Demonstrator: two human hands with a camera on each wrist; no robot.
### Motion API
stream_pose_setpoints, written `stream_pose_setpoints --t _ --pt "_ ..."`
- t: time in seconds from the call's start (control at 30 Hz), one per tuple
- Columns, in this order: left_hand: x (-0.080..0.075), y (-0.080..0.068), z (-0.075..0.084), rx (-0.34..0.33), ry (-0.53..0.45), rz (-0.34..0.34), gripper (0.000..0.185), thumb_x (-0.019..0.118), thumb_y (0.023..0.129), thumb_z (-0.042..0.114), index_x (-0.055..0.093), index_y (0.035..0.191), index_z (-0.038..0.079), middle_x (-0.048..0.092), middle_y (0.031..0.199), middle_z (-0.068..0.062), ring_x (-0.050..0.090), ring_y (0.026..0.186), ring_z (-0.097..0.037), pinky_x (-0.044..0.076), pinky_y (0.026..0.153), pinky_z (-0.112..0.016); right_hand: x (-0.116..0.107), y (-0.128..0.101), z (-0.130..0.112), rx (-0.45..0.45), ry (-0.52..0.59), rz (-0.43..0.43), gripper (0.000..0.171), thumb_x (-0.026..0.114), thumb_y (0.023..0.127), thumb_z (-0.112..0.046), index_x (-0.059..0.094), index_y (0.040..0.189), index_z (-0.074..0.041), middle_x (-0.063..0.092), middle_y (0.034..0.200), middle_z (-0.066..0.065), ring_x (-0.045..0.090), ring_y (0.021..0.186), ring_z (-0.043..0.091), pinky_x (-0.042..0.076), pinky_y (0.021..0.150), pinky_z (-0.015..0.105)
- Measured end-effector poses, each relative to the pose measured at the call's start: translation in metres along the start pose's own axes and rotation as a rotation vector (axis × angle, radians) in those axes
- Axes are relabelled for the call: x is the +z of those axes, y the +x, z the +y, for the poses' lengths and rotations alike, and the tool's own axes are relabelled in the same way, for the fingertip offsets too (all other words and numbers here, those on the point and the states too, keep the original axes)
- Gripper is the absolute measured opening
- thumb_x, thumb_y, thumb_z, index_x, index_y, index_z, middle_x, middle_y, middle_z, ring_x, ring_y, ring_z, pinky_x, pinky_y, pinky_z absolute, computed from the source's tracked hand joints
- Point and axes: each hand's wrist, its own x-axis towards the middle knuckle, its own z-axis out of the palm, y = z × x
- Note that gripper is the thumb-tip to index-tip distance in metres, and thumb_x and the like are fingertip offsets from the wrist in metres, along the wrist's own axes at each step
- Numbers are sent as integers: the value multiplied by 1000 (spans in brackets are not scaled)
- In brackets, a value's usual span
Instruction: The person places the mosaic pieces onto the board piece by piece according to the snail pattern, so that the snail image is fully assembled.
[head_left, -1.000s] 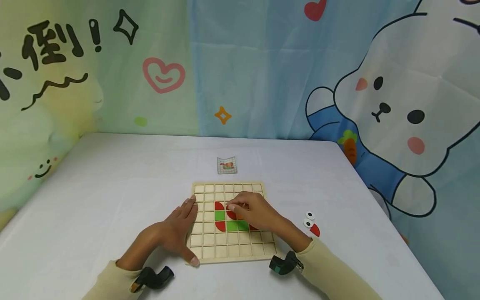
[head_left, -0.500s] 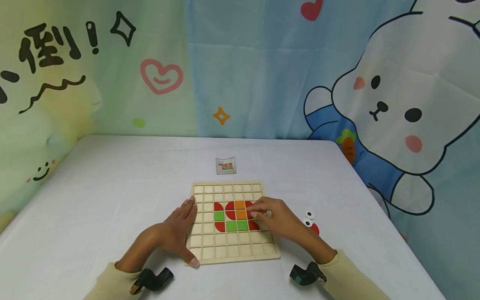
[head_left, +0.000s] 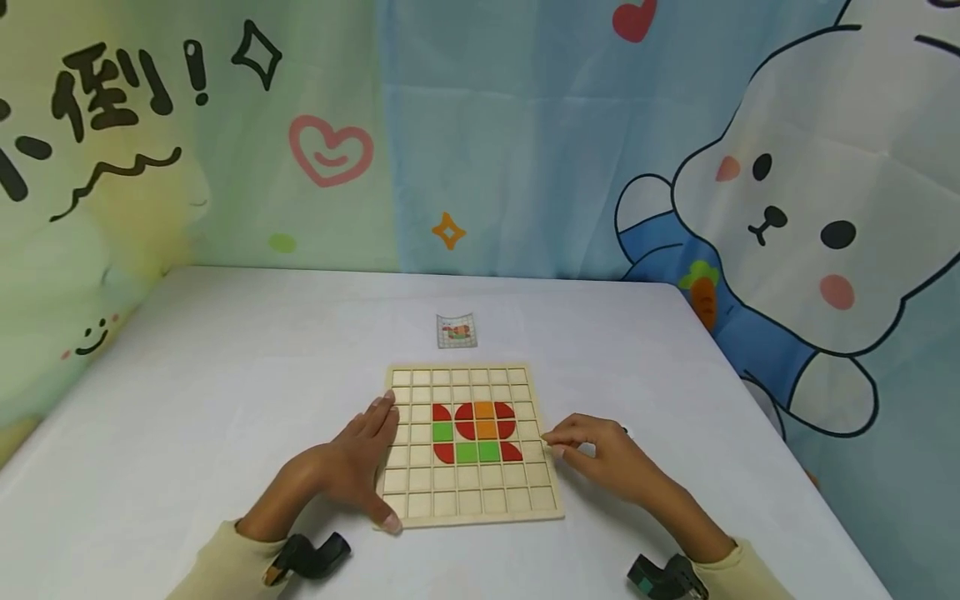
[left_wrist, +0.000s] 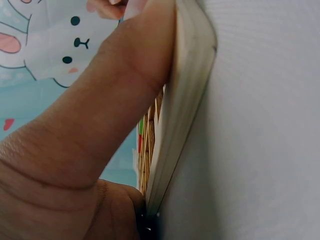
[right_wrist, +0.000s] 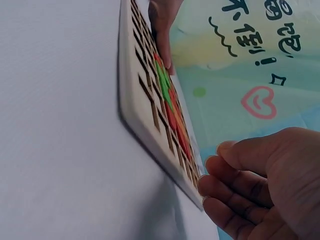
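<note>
A square wooden grid board [head_left: 470, 502] lies on the white table, divided into small cells. Set in its cells are red quarter-round pieces [head_left: 444, 452], green squares [head_left: 488, 451] and orange squares [head_left: 486, 429]. My left hand [head_left: 351, 460] rests spread along the board's left side, its thumb at the near left corner; the left wrist view shows the thumb [left_wrist: 115, 85] against the wooden edge. Just off the right edge is my right hand [head_left: 611, 458], fingers loosely curled. In the right wrist view no piece shows between the thumb and fingers [right_wrist: 232, 175].
Beyond the board lies a small picture card [head_left: 457, 332] with a grid pattern. A bit of a black-and-white eye piece [head_left: 627, 431] peeks out behind my right hand, which hides the things there. A cartoon curtain [head_left: 510, 167] hangs behind the table.
My right hand has moved from the coloured cells rightward off the board, uncovering the orange squares and the red pieces beside them. It now covers the loose pieces. The left hand stays put.
</note>
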Motion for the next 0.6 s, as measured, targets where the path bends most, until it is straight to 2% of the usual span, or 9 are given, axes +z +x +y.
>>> stream_pose_setpoints --t 0.17,0.37,0.5,0.6 --pt "1 0 0 -1 0 -4 146 86 53 64 8 152 -8 -7 159 -23 -5 146 -36 8 115 -50 -6 -14 5 12 -38 42 27 67 86 6 73 110 -4 67 100 -3 60 81 7 52 69 28" --pt "-1 -2 3 7 -6 -2 145 86 54 63 7 152 -9 -7 159 -24 -4 146 -37 9 115 -51 -21 -27 12 30 -115 122 30 72 82 9 74 108 -5 66 97 -3 58 78 6 51 64 27" --pt "-2 -3 5 1 -1 1 144 87 54 63 8 152 -9 -5 159 -24 -3 146 -37 9 115 -50 -32 -33 19 15 -175 161 32 75 77 11 74 104 -8 65 96 -6 60 80 8 53 66 28" --pt "-2 -3 5 0 2 2 144 87 54 62 8 152 -9 -5 159 -24 -3 146 -37 10 115 -50 -40 -37 22 49 -199 145 32 76 77 10 74 102 -9 66 96 -6 61 82 10 54 68 28"
